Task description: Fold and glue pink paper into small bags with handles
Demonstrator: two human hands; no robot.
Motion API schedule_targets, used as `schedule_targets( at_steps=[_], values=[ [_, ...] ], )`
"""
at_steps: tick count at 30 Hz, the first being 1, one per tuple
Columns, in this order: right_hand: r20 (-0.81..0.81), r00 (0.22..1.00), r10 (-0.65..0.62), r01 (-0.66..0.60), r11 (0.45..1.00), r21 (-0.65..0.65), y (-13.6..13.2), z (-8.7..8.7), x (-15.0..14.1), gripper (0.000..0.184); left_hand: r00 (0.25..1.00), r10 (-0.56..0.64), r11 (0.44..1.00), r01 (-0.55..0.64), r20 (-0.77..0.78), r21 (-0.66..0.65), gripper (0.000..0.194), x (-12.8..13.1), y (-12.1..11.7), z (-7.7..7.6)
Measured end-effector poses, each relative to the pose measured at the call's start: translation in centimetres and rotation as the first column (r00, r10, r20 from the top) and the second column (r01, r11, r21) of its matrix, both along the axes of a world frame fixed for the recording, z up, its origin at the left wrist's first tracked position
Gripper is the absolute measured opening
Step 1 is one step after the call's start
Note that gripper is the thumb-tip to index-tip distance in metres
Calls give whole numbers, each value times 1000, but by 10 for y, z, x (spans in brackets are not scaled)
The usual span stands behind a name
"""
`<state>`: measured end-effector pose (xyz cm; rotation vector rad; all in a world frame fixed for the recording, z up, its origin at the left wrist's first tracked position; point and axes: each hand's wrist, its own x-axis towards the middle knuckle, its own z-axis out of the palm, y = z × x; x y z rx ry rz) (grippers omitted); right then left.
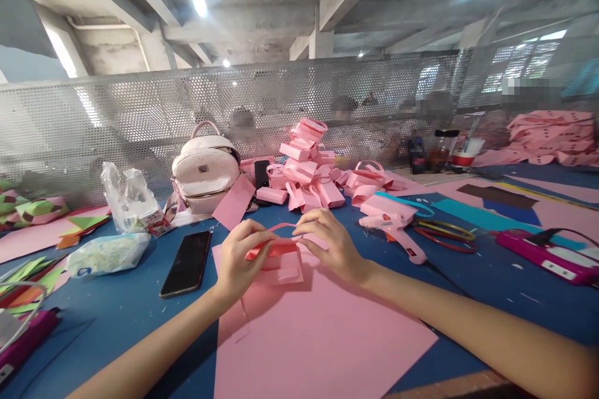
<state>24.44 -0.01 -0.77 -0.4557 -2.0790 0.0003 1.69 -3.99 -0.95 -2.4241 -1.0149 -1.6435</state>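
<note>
A small pink paper basket (283, 268) with a thin paper handle (281, 225) is between my hands, above a large pink sheet (318, 343). My left hand (241, 255) grips the basket's left side, thumb and fingers pressed together near its upper edge. At the right end of the handle, my right hand (332, 246) pinches the strip between thumb and fingers. Part of the basket's rim is hidden behind my fingers. To the right of my right hand lies a pink glue gun (395, 230).
Behind my hands rises a heap of pink paper baskets (309, 168). A phone (186, 262), a plastic packet (110, 254) and a white backpack (206, 165) are on the left. A magenta power strip (545, 255) and coiled strips (444, 234) lie right. A perforated metal screen (281, 90) stands behind.
</note>
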Motion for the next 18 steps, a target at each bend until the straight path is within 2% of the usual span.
schedule_targets(
  at_steps=[4, 10, 18],
  values=[
    [-100, 994, 30, -42, 993, -114, 3, 1, 1, 7, 1000, 4, 1000, -3, 31, -26, 17, -2, 3, 0],
    [-195, 981, -5, -48, 963, -266, 6, 4, 0, 17, 997, 19, 999, -15, 76, -42, 17, -5, 6, 0],
    [-208, 978, -22, -69, 904, -421, 3, 7, -1, 20, 993, 38, 998, -33, 108, -51, 17, -7, 9, 1]
  ],
)
